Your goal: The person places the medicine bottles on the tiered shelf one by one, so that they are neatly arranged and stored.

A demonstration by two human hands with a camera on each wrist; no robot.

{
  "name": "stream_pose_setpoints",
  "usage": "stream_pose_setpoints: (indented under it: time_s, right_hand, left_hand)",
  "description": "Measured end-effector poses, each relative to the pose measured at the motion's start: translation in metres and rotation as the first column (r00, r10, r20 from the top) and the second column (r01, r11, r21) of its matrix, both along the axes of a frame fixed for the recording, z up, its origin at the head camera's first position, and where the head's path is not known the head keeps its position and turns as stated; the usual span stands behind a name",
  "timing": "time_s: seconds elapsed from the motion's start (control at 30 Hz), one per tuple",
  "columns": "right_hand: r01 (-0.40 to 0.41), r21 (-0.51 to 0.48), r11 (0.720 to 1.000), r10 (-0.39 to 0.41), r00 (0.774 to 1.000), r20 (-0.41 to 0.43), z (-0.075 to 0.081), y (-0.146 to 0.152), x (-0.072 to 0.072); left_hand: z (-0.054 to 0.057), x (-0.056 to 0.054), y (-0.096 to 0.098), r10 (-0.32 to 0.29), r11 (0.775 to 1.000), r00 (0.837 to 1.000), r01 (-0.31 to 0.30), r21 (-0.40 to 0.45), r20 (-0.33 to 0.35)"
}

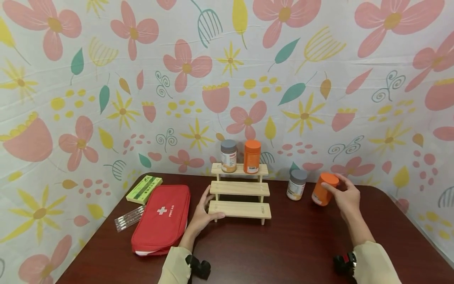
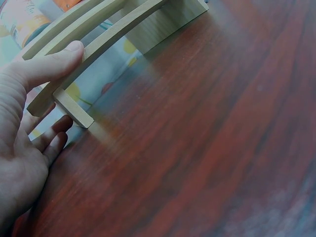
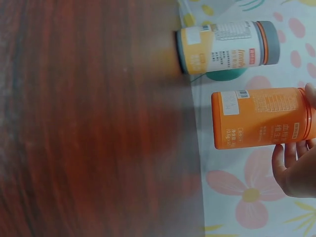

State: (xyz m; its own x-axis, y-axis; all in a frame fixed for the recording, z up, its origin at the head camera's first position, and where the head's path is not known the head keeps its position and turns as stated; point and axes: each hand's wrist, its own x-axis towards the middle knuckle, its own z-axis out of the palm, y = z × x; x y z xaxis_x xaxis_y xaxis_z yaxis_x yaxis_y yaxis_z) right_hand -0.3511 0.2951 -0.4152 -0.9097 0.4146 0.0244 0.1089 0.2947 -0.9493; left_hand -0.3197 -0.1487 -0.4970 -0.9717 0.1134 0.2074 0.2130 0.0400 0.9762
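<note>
A three-tier wooden display stand (image 1: 239, 189) stands on the table, and my left hand (image 1: 203, 211) grips its left end, thumb over the lowest tier. In the left wrist view the thumb lies on the front slat (image 2: 94, 54) with the fingers beneath. My right hand (image 1: 347, 195) holds an orange bottle (image 1: 322, 191) near its cap, the bottle tilted. Beside it on the table stands a grey-capped white bottle (image 1: 296, 185). On the top tier are another grey-capped bottle (image 1: 228, 156) and another orange bottle (image 1: 252, 157).
Left of the stand lies a red first aid pouch (image 1: 163, 221). A green-yellow box (image 1: 144, 189) and a clear packet of cotton swabs (image 1: 129, 218) sit beyond it to the left. A flower-patterned cloth (image 1: 220, 59) hangs behind the dark wooden table (image 1: 276, 252).
</note>
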Motion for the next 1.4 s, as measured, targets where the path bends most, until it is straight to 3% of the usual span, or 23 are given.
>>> stream_pose_setpoints:
  time_s: [0.27, 0.47, 0.8, 0.93, 1.1, 1.4]
  right_hand:
    - [0.022, 0.0, 1.0, -0.022, 0.998, -0.051, 0.011, 0.001, 0.005]
    - [-0.004, -0.081, 0.997, -0.008, 0.988, -0.153, 0.023, -0.006, 0.015]
    - [-0.075, -0.128, 0.989, 0.045, 0.974, -0.223, 0.046, -0.021, 0.022]
    - [-0.131, -0.133, 0.982, 0.092, 0.959, -0.266, 0.053, -0.032, 0.026]
    - [-0.252, -0.156, 0.955, 0.187, 0.922, -0.339, 0.06, -0.047, 0.028]
    - [-0.278, -0.032, 0.96, 0.254, 0.914, -0.315, 0.072, -0.074, 0.03]
  left_hand:
    - [0.003, 0.002, 0.001, -0.009, 1.0, 1.0, 0.009, 0.006, 0.009]
    - [0.002, 0.003, -0.001, 0.008, 1.0, 1.0, -0.008, -0.028, 0.005]
    - [0.0, 0.001, 0.001, -0.008, 1.0, 1.0, 0.008, -0.024, -0.009]
    - [0.0, 0.001, 0.001, -0.007, 1.0, 1.0, 0.007, -0.018, -0.01]
    - [0.002, 0.002, 0.0, -0.007, 1.0, 1.0, 0.007, -0.023, -0.016]
    - [0.002, 0.0, 0.0, -0.008, 1.0, 1.0, 0.008, -0.008, -0.027]
